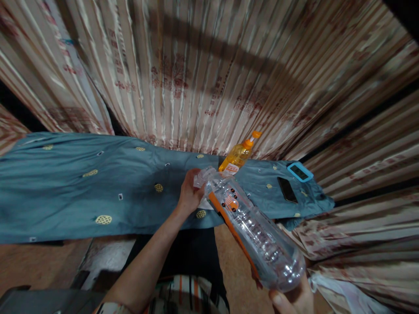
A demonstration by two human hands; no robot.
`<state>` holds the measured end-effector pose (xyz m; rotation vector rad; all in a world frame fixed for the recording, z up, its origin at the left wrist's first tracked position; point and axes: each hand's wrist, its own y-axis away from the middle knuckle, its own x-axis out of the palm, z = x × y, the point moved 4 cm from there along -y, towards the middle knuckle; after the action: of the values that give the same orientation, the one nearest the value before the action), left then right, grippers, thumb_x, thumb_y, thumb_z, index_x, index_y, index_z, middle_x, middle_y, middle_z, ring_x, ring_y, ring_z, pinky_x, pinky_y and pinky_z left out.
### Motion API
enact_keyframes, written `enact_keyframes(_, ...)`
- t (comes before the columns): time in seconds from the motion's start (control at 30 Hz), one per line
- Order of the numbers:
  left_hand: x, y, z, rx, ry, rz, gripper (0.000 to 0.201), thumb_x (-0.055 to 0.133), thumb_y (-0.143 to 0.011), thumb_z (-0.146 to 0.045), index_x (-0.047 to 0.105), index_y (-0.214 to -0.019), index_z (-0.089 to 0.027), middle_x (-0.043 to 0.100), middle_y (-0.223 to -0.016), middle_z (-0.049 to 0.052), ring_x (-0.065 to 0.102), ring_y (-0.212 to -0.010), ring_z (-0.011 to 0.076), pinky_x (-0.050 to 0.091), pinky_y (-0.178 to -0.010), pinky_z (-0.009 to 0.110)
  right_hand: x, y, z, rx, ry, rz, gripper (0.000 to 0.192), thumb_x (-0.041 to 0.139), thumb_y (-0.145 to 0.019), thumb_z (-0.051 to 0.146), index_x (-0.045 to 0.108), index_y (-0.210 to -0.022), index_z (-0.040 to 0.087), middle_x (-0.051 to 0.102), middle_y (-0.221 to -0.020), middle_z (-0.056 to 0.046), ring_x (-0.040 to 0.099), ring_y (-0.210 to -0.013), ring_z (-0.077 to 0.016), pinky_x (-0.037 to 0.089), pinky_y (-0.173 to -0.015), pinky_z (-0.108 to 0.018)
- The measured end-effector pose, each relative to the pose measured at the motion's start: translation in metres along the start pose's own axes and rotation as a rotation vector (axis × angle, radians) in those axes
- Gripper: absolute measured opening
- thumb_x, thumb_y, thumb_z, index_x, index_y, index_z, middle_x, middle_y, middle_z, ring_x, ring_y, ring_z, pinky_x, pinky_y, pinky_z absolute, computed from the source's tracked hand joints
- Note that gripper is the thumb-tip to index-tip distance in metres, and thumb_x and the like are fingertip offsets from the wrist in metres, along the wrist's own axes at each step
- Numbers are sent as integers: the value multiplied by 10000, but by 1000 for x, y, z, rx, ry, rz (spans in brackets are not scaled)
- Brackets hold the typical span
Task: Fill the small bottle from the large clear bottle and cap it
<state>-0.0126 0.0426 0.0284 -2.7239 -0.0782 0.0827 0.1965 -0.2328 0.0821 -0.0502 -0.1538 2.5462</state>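
A large clear plastic bottle [258, 231] with an orange strip and a printed cartoon face lies tilted in front of me, its neck up and to the left. My left hand [190, 192] is closed at its neck end, where a clear cap-like part shows; some of the fingers are hidden behind it. The bottle's wide base rests in my right hand [293, 298], thumb on the near side and the other fingers mostly out of sight. Just beyond the neck stands a bottle of yellow-orange liquid [236, 156] with an orange top.
A blue-green cloth with yellow prints [65, 183] covers the long table. A dark phone [287, 190] and a blue-framed device [300, 172] lie at its right end. Patterned curtains [203, 87] hang behind and to the right. A grey surface [42, 301] shows at lower left.
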Motion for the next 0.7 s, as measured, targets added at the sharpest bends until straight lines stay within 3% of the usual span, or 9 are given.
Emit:
enact_keyframes(0.2, 1, 1, -1, -8, 7, 5, 398, 772, -842, -320, 664, -1207, -205, 763, -1140, 80, 741, -1020, 264, 607, -873, 372, 0, 0, -3, 7, 76, -45, 1054, 994, -720, 689, 611, -1575, 207, 787, -1388, -188, 823, -1088, -377, 661, -802, -384)
enact_keyframes(0.3, 0, 1, -1, 0, -3, 1, 399, 779, -842, -315, 666, -1207, -203, 766, -1136, 83, 746, -1024, 269, 612, -911, 394, 5, 2, 0, 20, 41, -92, 1054, 977, -711, 741, 619, -1547, 209, 735, -1494, -199, 796, -1215, -396, 665, -864, -389)
enact_keyframes(0.47, 0, 1, -1, 14, -19, 2, 373, 774, -859, -321, 672, -1198, -204, 771, -1150, 90, 753, -1078, 289, 611, -986, 442, 12, 5, 2, 115, -36, -146, 1061, 1013, -673, 694, 610, -1541, 236, 750, -1482, -171, 832, -1043, -317, 654, -756, -332)
enact_keyframes(0.7, 1, 1, -1, 16, -23, -8, 392, 775, -861, -349, 666, -1210, -208, 762, -1146, 84, 750, -1048, 279, 621, -926, 412, 15, 2, 6, 101, -58, -170, 1108, 1055, -568, 693, 668, -1489, 212, 802, -1364, -174, 812, -1092, -361, 644, -749, -348)
